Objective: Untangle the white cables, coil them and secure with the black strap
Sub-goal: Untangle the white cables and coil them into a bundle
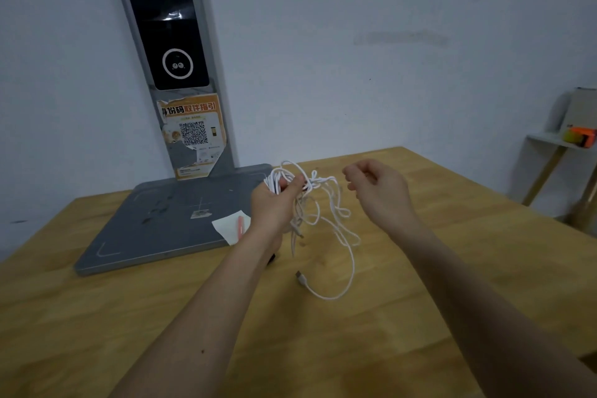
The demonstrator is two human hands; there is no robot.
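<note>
My left hand (274, 207) is raised above the wooden table (420, 268) and grips a tangled bunch of white cables (310, 200). Loops hang from the fist and trail down onto the table, ending in a USB plug (300, 278). My right hand (378, 191) hovers just right of the bunch, fingers curled and apart, holding nothing. A small dark piece (272, 258) shows under my left forearm; it may be the black strap, mostly hidden.
A grey flat base plate (155, 229) with a tall grey post (181, 58) carrying a dark screen and an orange QR notice stands at the back left. White paper (231, 226) with a pink pen lies on the plate. A small side table (555, 145) stands far right.
</note>
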